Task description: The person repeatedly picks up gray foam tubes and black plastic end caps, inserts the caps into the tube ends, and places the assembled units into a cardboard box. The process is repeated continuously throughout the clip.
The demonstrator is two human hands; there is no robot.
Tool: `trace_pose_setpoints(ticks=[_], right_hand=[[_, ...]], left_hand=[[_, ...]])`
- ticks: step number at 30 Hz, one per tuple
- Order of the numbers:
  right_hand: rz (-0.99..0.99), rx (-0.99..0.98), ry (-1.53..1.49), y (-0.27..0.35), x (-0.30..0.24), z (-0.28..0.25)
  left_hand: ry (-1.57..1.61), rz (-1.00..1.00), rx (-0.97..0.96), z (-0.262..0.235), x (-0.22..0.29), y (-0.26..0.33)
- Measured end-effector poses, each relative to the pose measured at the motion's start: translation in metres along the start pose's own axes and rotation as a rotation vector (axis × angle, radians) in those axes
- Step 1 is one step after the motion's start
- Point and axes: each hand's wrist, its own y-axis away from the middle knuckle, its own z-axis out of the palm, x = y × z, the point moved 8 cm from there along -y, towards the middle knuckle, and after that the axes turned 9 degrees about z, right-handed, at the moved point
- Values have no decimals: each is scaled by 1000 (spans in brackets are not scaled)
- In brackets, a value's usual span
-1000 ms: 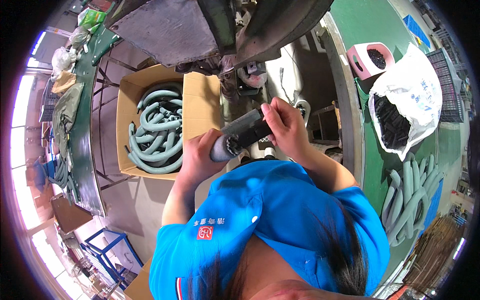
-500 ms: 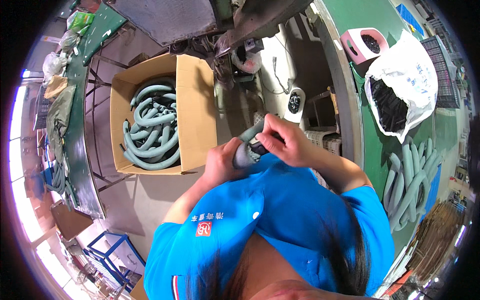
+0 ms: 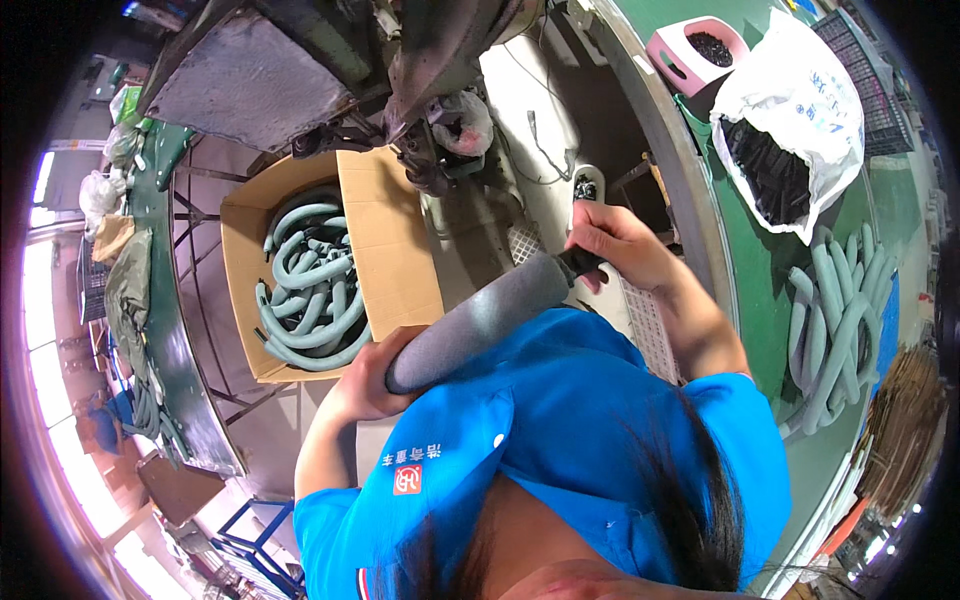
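A grey-green foam tube (image 3: 480, 325) lies slantwise in front of my chest, its near-left end lower than its far-right end. My left hand (image 3: 365, 385) is wrapped round the lower-left end. At the upper-right end, my right hand (image 3: 625, 245) is closed on a black piece (image 3: 577, 262) that sticks out of the tube. My fingers partly cover this piece, so its full shape is hidden.
An open cardboard box (image 3: 395, 265) at the left holds several curved foam tubes (image 3: 310, 325). A machine (image 3: 430, 60) hangs ahead. On the green bench at right are a pink-white bin (image 3: 670, 70), a white sack (image 3: 815, 110) of black pieces and more foam tubes (image 3: 830, 340).
The tube now stretches out lengthwise between my hands. My left hand has moved left and nearer; my right hand has moved right and holds the black piece at the tube's end.
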Motion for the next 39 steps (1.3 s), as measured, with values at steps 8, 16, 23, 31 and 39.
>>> trace_pose_setpoints(ticks=[8, 16, 23, 31, 39], right_hand=[[-592, -109, 1268, 27, -38, 54], [-451, -213, 1397, 9, -1, 70], [-496, -343, 1270, 0, -19, 78], [-404, -292, 1015, -6, -32, 64], [-383, -178, 475, 2, -68, 22]], left_hand=[[27, 137, 119, 9, 8, -5], [95, 42, -34, 32, 12, -15], [371, 151, -153, 20, 50, -43], [255, 190, -93, 25, 43, -27], [74, 687, -3, 0, 42, -1]])
